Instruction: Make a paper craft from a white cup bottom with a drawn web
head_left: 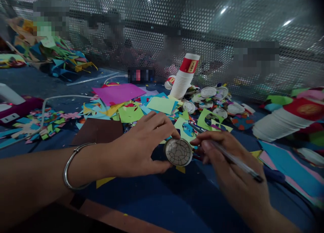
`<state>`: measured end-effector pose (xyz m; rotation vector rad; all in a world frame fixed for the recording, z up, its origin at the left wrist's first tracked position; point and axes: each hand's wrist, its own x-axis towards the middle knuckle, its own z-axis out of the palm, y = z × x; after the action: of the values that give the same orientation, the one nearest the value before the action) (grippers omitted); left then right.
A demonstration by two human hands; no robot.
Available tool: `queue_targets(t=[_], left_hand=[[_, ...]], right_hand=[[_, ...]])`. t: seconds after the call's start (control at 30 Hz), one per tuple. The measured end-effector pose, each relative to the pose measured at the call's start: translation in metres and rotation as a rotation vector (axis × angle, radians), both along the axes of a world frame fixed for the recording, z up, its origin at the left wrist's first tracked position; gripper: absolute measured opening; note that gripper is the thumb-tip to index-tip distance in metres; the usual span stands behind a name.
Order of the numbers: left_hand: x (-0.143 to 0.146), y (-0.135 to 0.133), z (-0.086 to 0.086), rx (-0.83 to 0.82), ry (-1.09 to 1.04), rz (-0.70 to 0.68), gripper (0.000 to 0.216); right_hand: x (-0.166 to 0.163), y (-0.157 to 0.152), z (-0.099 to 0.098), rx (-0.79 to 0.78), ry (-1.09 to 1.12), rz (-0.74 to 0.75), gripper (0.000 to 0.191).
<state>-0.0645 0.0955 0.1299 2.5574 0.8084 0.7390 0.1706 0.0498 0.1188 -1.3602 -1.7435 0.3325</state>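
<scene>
My left hand [141, 145] grips a small round disc [178, 152] by its edge, between thumb and fingers. The disc looks like a cut-off paper cup bottom, its pale face turned toward me and covered with dark curved, crossing lines. In my right hand [235, 182] is a slim pen [234, 158] with a clear barrel and a dark rear end. Its front end points up and left, beyond my fingers, and whether it touches anything is unclear. Both hands are over the dark blue table [162, 196], just in front of a heap of coloured paper scraps.
A leaning stack of paper cups [181, 83] stands behind the scraps, beside a pile of round cup bottoms [209, 92]. More stacked cups [275, 123] lie at right. A purple sheet [118, 94], brown paper [98, 130] and a white cable [68, 96] are at left. Perforated metal panel [152, 34] behind.
</scene>
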Motion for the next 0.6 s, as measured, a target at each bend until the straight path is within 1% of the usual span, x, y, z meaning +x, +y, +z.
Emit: queue_targets(t=[0.07,0.17,0.3,0.4,0.43,0.5,0.57,0.6], left_hand=[[-0.0001,0.0003,0.0004,0.008,-0.011,-0.006,0.043],[0.0002,0.0008,0.0000,0.012,-0.014,-0.014,0.043],[0.0006,0.0007,-0.0028,0.006,-0.019,-0.010,0.043],[0.0008,-0.0001,-0.0049,-0.043,-0.059,-0.016,0.046],[0.0008,-0.0003,-0.0053,-0.082,-0.087,-0.014,0.050],[0.0009,-0.0002,-0.0059,-0.211,-0.150,-0.003,0.065],[0.0014,0.0014,-0.0063,-0.393,-0.196,0.006,0.078],[0.0019,0.0027,-0.0067,-0.486,-0.208,0.003,0.077]], right_hand=[[0.0025,0.0026,-0.0017,-0.053,-0.044,0.019,0.022],[0.0026,0.0042,-0.0022,-0.148,-0.045,0.028,0.025],[-0.0003,0.0058,-0.0015,-0.155,-0.061,0.057,0.021],[0.0010,0.0077,-0.0021,-0.137,-0.071,0.073,0.019],[0.0020,0.0082,-0.0024,-0.133,-0.077,0.066,0.018],[0.0038,0.0089,-0.0025,-0.134,-0.081,0.051,0.018],[0.0051,0.0091,-0.0025,-0.144,-0.078,0.033,0.017],[0.0053,0.0092,-0.0025,-0.145,-0.080,0.027,0.017]])
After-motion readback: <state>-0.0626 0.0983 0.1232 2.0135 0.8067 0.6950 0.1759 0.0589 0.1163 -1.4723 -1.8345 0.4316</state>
